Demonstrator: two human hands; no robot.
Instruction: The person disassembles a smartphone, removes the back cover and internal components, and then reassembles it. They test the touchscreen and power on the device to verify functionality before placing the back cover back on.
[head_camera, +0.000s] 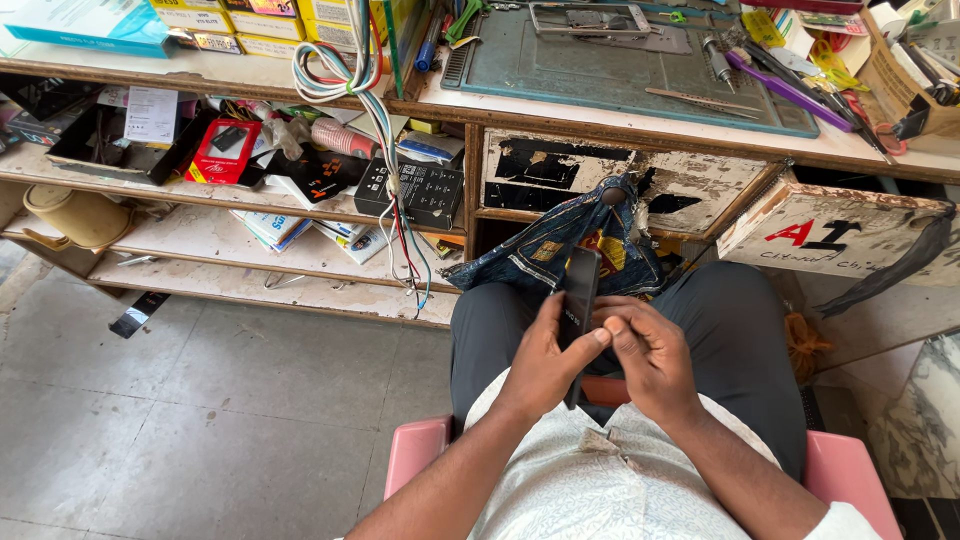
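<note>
Seated over the lap, the left hand (545, 365) wraps its fingers around a thin dark phone (579, 300) held upright while the right hand (650, 355) pinches its edge — no surface beneath, so a slip could drop it to the tiled floor (200, 400).

A slim black phone (579, 300) stands edge-on, upright above the lap.

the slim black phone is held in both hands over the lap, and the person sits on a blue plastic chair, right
Not quite: the plastic chair is pink, not blue, as the head view shows. The slim black phone is indeed held by the left hand and right hand over the lap.
</note>
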